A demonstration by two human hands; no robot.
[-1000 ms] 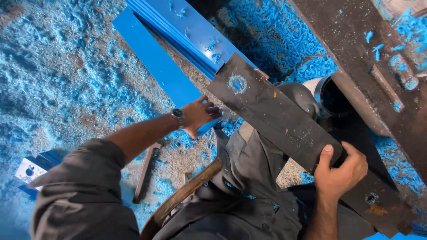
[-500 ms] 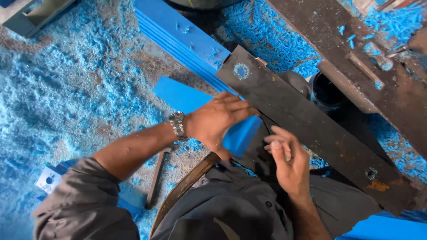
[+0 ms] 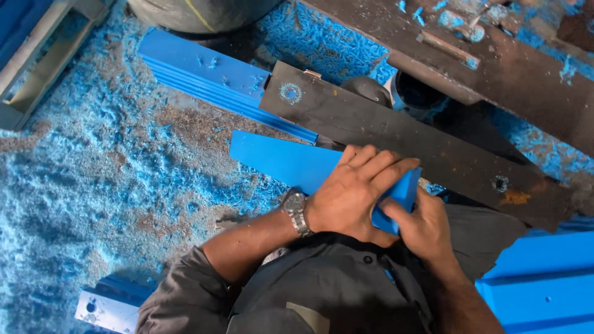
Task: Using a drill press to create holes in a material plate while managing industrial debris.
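Since half a second ago our right hand point(image 3: 421, 226) has come over to meet the blue strip point(image 3: 291, 162), and our left hand point(image 3: 356, 195) has spread flatter across it; the strip itself has barely shifted. Both hands are now closed on the near end of that strip: the left lies palm-down with its fingers point(image 3: 383, 166) fanned toward 1 o'clock, pressing the blue face, while the right pinches the end from underneath at 4 o'clock, thumb on top, so the grip is narrow and tight on the material. We see a flat, smooth, bright blue piece with straight edges, running from our hands out toward 10 o'clock, its far corner resting over the shavings. A wristwatch point(image 3: 296, 210) with a metal band sits on the left wrist. Just beyond the fingers, at 12 o'clock, lies a long dark metal bar point(image 3: 396, 133), rusty, with a hole ringed in blue dust near its left end. At 11 o'clock a ribbed blue profile point(image 3: 204, 77) runs under that bar. Blue shavings point(image 3: 93, 185) cover the floor at 9 o'clock. At 7 o'clock a small pale bracket point(image 3: 102, 309) shows, and at 4 o'clock another blue panel point(image 3: 544, 278). No label is legible anywhere.
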